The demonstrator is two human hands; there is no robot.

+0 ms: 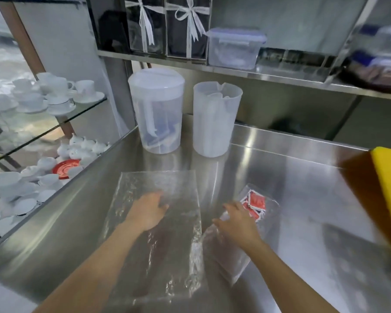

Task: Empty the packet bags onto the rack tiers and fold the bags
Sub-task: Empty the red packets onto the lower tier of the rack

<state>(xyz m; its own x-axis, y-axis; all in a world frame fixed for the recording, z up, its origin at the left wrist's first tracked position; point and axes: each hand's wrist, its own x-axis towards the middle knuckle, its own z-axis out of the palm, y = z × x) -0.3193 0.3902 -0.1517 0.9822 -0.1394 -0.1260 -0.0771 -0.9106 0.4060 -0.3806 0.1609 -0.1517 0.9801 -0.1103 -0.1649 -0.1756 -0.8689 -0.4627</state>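
A large clear plastic bag (167, 256) lies flat and empty on the steel counter (303, 188). My left hand (148, 211) rests palm down on its upper middle, fingers spread. To the right lies a second clear bag (230, 256) holding several red packets (255, 205) at its far end. My right hand (237, 222) lies on top of this bag, just short of the packets, fingers apart; a grip cannot be made out.
Two translucent plastic jugs (158, 111) (215, 118) stand at the back of the counter. A lidded clear box (235, 48) sits on the steel shelf above. White cups and teapots (54, 96) fill glass shelves at left. A yellow board (388, 190) leans at the right edge.
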